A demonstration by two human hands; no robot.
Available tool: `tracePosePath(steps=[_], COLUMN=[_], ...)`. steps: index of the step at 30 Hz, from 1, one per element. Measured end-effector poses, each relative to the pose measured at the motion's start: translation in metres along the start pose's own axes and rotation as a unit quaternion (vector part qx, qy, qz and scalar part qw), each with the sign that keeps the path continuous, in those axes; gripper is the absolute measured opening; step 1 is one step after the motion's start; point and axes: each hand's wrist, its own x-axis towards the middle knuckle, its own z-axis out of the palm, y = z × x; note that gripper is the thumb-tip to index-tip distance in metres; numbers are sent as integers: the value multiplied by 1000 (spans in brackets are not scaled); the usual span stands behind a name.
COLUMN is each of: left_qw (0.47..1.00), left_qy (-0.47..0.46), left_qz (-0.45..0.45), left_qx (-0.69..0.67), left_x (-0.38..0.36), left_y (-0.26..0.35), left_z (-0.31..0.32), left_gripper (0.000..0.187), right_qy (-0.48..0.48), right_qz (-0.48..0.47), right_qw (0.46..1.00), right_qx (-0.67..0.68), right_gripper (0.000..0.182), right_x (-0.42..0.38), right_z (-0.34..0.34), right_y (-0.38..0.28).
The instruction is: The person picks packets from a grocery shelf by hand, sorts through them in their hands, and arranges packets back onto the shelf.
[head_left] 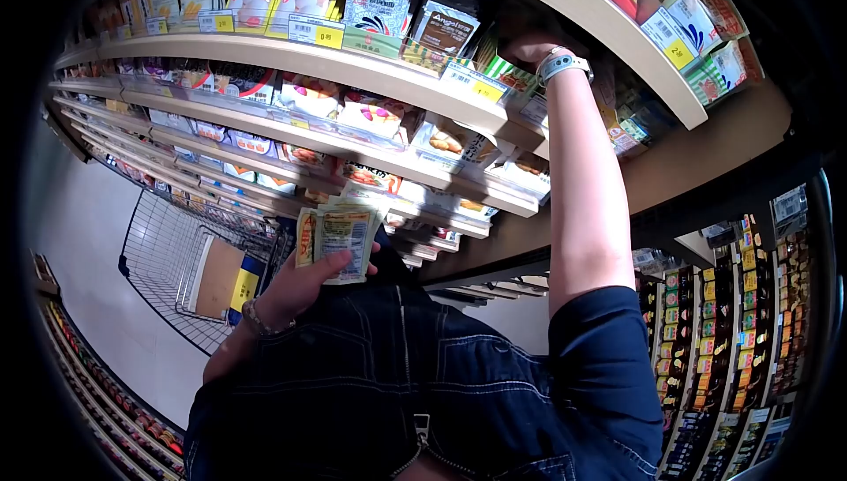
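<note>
My left hand (322, 274) is closed around several small flat packets (346, 232), pale green and cream with printed text, held in front of my body. The thumb lies across the front packet. My right arm is stretched up and forward to the shelf, and my right hand (532, 47) is in the shadow among the packets; its fingers are hidden. A watch sits on that wrist. Left of the right hand are a brown sachet (445, 29) and a blue-and-white packet (377, 9). Green-striped packets (505, 71) lie just below it, behind a price label (475, 81).
Tiered shelves (371, 132) of packaged goods run across the front, with an upper shelf edge (635, 40) close to my right arm. A wire shopping cart (168, 256) holding a cardboard box (218, 276) stands at the left. More stocked shelves (706, 340) are at the lower right.
</note>
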Motion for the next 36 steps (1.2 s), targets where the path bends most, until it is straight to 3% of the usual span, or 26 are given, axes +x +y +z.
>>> tracePosePath(steps=[2, 5, 8, 11, 13, 18, 23, 29, 32, 35, 36], left_qw=[1000, 1000, 1000, 1000, 1000, 1000, 1000, 999, 999, 999, 999], left_qy=[-4, 0, -1, 0, 1, 3, 15, 21, 26, 22, 26], left_qz=[3, 7, 9, 3, 4, 6, 2, -2, 16, 28, 39], left_qx=[-3, 2, 2, -4, -4, -3, -9, -26, -9, -22, -21], left_x=[1, 0, 1, 1, 2, 2, 3, 0, 2, 8, 10], left_y=[-1, -2, -1, -2, -4, -4, -8, -7, -7, -3, 0], left_z=[-1, -1, 0, 0, -1, 0, 0, 0, -1, -1, 0], left_gripper=[37, 36, 37, 36, 36, 37, 38, 40, 40, 40, 40], right_qy=[-3, -7, 20, 37, 56, 176, 265, 251, 211, 322, 336], right_qz=[56, 105, 56, 106, 128, 119, 100, 149, 116, 127, 107], right_qw=[995, 984, 993, 990, 984, 977, 959, 956, 968, 928, 929], right_qx=[83, 146, 105, -91, -109, 25, 13, 16, -66, 137, 111], right_gripper=[45, 41, 44, 60, 58, 59, 57, 53, 51, 48, 47], right_x=[-32, -20, -8, -13, -21, -6, -4, -29, -29, -31, -25], right_z=[-20, -12, 3, -1, -3, 13, 10, -10, -6, -1, 1], right_y=[-22, -15, 3, -21, -29, -18, -24, -40, -38, -36, -31])
